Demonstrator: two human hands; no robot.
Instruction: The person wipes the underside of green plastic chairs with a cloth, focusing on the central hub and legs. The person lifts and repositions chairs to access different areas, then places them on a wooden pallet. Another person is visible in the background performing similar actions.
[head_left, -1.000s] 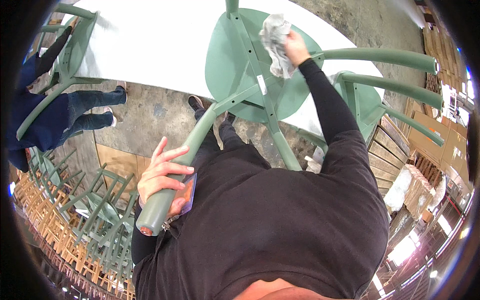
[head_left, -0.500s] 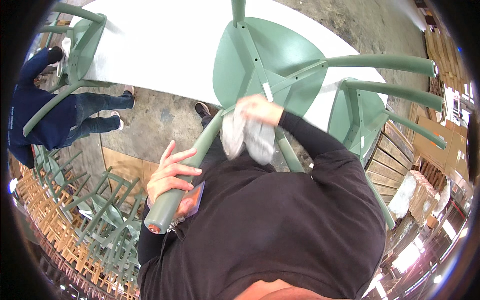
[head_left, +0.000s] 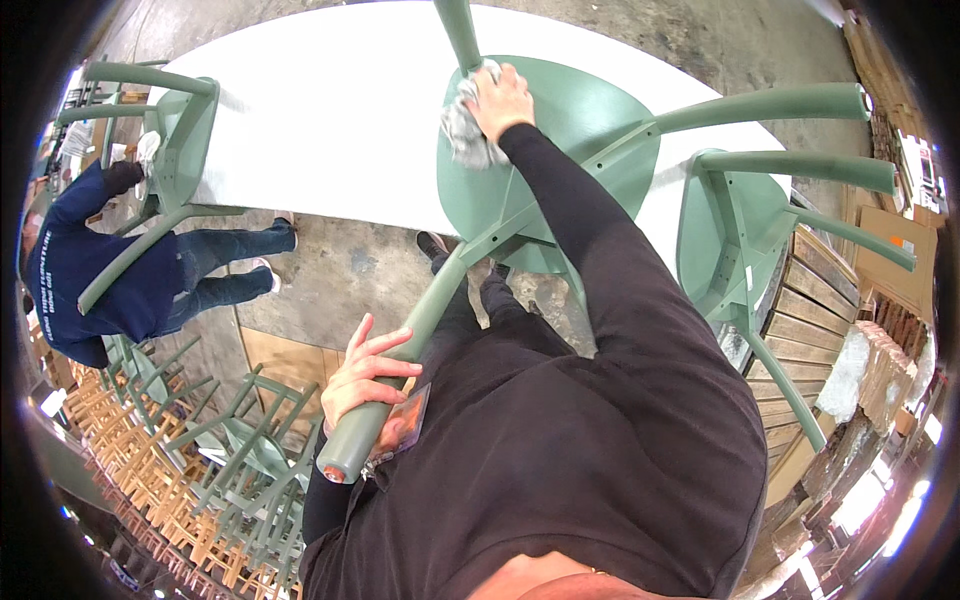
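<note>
A green chair lies upside down on a white table, its legs sticking up and out. My left hand is wrapped round the leg that slants toward me, near its end, with the fingers over the top. Stretched away from me, my right hand presses a crumpled grey-white cloth against the underside of the seat, near the base of the far leg. The cloth and my right forearm hide part of the crossed braces under the seat.
A second green chair rests at the table's right end. At the left, a co-worker in navy handles another upturned green chair. Many stacked chairs stand at lower left; slatted wood and cardboard lie right.
My right hand has moved away from me with the cloth, from the near brace to the seat's far side. My left hand still holds the same leg.
</note>
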